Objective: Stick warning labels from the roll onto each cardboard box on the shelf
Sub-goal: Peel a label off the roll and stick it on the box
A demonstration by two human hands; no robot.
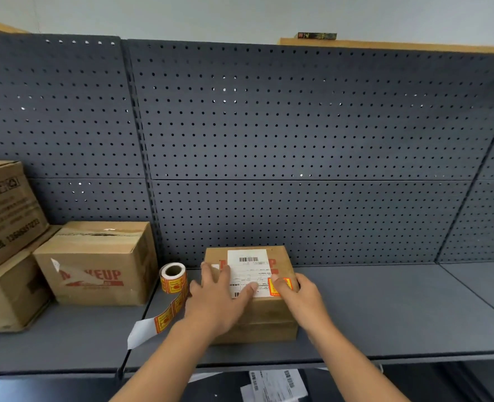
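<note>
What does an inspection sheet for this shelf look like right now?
Surface: grey shelf, holding boxes.
Job's things: box under both hands carries a warning label beside a shipping label; roll stands left of it, strip trailing forward; left boxes show no warning label.
Clutter: papers below the shelf.
Grippers: left hand flat on the box; right hand presses the warning label.
Cables: nothing seen.
Surroundings: pegboard behind.
</note>
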